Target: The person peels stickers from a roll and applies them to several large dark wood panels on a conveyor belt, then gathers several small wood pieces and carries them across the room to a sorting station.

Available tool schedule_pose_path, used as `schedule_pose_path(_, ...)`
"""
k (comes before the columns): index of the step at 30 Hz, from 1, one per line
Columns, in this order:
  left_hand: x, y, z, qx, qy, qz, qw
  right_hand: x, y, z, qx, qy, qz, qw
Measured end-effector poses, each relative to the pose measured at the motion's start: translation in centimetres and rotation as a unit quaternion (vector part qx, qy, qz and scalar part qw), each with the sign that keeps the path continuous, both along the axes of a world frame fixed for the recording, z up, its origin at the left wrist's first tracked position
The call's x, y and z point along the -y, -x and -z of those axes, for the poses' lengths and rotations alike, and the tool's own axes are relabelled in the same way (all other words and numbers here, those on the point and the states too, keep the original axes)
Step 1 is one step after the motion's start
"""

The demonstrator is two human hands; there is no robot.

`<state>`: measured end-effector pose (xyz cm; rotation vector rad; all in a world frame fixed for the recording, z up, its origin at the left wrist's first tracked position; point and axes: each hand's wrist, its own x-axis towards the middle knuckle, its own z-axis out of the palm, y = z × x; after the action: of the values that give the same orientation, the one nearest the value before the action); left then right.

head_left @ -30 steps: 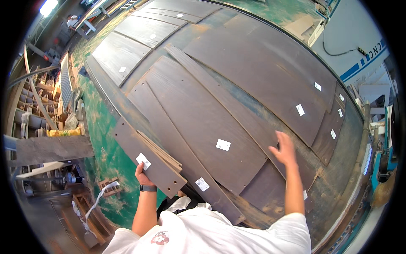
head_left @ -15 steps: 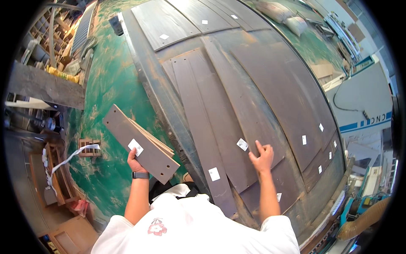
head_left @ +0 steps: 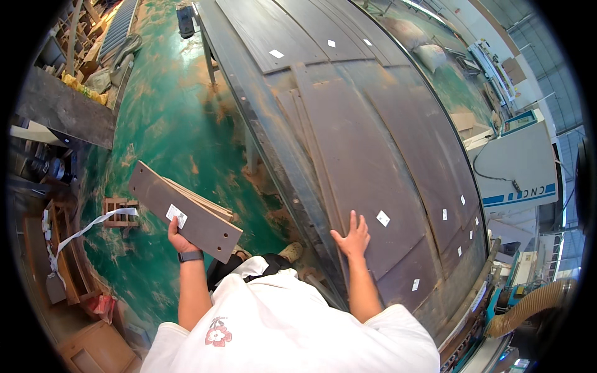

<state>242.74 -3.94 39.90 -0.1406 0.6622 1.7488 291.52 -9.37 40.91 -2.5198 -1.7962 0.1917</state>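
Observation:
My left hand [head_left: 178, 235], with a dark watch on the wrist, grips a small stack of brown boards [head_left: 202, 227] over the green floor. The top board has round holes near its ends and a white label [head_left: 176, 216] by my thumb; paler board edges show beneath it. My right hand [head_left: 353, 239] is open with fingers spread, at the near left edge of a wide brown panel [head_left: 360, 149]. Whether its palm presses on the panel I cannot tell. That panel carries a white label and lies over narrower boards [head_left: 297, 115], whose far ends stick out on the left.
The long table [head_left: 264, 121] has a raised metal edge. More labelled brown panels [head_left: 410, 124] lie on its right and far parts. A grey-white machine cabinet [head_left: 516, 165] and a ribbed hose [head_left: 528, 304] stand to the right. A small wooden stool [head_left: 120, 211] is on the left floor.
The wide panel has shifted left and now covers most of the narrow boards and their label. My right hand has moved left to its edge, fingers more spread. The left hand keeps its boards.

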Motion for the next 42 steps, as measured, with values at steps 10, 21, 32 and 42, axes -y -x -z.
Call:
schedule_pose_path(10,-9.3,14.5,1.0,0.016,0.037,-0.024,0.999,-3.0,2.6,-3.1,-0.027,-0.027,0.072,0.997)
schedule_pose_path(21,-29.3,26.6,4.5,-0.005,0.098,-0.107,0.989,-19.3,19.5,-9.3,-0.187,-0.133,0.030,0.973)
schedule_pose_path(32,-48.1,41.6,-0.7,-0.040,0.097,-0.202,0.974,-64.6,44.2,-15.4,-0.676,0.067,0.050,0.732)
schedule_pose_path(42,-64.7,58.6,-0.9,-0.102,0.189,-0.302,0.929,-90.7,61.6,-15.3,-0.669,0.124,0.037,0.732)
